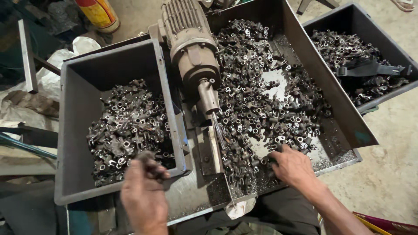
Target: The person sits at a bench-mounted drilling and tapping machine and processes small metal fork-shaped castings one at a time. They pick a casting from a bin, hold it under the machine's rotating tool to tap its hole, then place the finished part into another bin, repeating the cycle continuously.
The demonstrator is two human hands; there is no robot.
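Nearest, the left hand (143, 193) hangs over the front rim of the grey plastic bin (74, 130), its grip pressed together around a small dark metal fitting (148, 157) held above the bin's heap of like fittings (126, 130). The right hand (292, 167) lies palm down on the sheet-metal tray (344, 117), fingers spread and curled into the near edge of the big pile of small tubular metal parts (265, 95); cannot tell whether a piece is actually pinched. Metal swarf covers the tray floor by that hand.

Between the hands: a slotted steel plate (209, 150) and a thin drill bit (219, 130) projecting toward the viewer from the spindle (208, 98) of a brown electric motor (189, 39), which sits between bin and tray.

Farther right, a second dark bin (370, 21) holds more parts, with a black bar (370, 69) lying across them. Far left: white sacks (56, 69). Top: a yellow-and-red cylinder (98, 13) on the concrete floor.
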